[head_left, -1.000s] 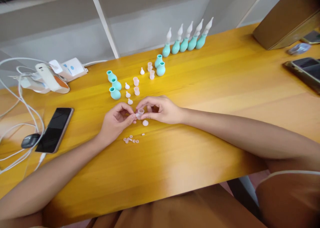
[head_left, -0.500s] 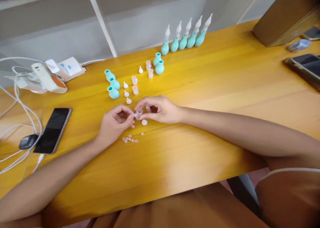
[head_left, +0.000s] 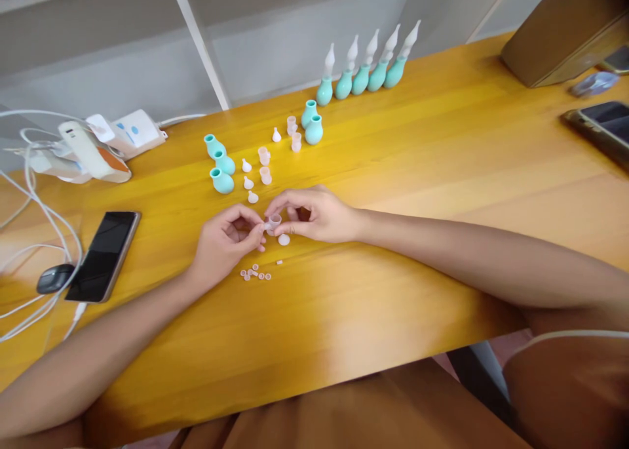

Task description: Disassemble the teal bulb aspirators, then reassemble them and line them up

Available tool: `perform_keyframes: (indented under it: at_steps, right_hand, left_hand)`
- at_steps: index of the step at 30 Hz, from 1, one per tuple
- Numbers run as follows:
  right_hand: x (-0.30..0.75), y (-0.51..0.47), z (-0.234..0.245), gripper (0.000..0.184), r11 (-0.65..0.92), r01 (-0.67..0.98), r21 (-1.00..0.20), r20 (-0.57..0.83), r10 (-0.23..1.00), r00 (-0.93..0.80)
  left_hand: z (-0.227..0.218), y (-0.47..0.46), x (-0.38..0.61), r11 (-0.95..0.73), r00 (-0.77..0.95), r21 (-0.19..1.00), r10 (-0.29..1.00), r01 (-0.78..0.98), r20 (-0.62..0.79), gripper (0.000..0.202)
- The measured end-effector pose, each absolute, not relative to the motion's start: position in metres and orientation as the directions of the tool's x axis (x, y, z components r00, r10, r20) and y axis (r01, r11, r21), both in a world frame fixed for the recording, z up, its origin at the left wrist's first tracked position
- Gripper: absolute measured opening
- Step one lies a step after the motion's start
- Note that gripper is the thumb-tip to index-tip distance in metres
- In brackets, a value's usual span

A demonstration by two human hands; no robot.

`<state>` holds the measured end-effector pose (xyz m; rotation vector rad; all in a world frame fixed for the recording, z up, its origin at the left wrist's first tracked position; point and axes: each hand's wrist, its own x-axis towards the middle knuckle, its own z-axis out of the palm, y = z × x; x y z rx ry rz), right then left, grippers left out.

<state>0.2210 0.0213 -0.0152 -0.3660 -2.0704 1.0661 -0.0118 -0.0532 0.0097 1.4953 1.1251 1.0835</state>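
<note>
My right hand (head_left: 314,214) pinches a small translucent pink cup (head_left: 274,222) just above the wooden table (head_left: 393,193). My left hand (head_left: 227,239) meets it from the left, fingertips pinched at the cup's rim; whether they hold a tiny piece I cannot make out. A white dome-shaped tip (head_left: 284,240) lies on the table right below the cup. Several tiny pink rings (head_left: 255,274) are scattered just in front of my left hand.
Behind my hands stand three teal bulbs (head_left: 219,164), small white tips (head_left: 248,182) and pink cups (head_left: 265,165); two more bulbs (head_left: 311,122) and a row of assembled bulbs with white nozzles (head_left: 366,69) farther back. Phone (head_left: 103,255), mouse (head_left: 56,278) and cables left; another phone (head_left: 600,126) right.
Both hands stay pinched together at the pink cup with only slight finger movement. The view has tilted a little.
</note>
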Motion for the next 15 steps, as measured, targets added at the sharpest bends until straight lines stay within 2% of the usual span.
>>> perform_keyframes:
  at_steps: [9, 15]
  right_hand:
    - [0.2208, 0.0219, -0.0127, 0.031, 0.567, -0.086, -0.819, 0.48, 0.596, -0.644]
    - [0.221, 0.022, -0.0133, 0.029, 0.601, -0.1, -0.793, 0.518, 0.579, -0.629]
  left_hand:
    - [0.0082, -0.0499, -0.0131, -0.109, 0.186, 0.994, 0.977, 0.033, 0.101, 0.03]
    - [0.0052, -0.048, -0.0137, -0.079, 0.172, 0.997, 0.982, 0.006, 0.077, 0.028]
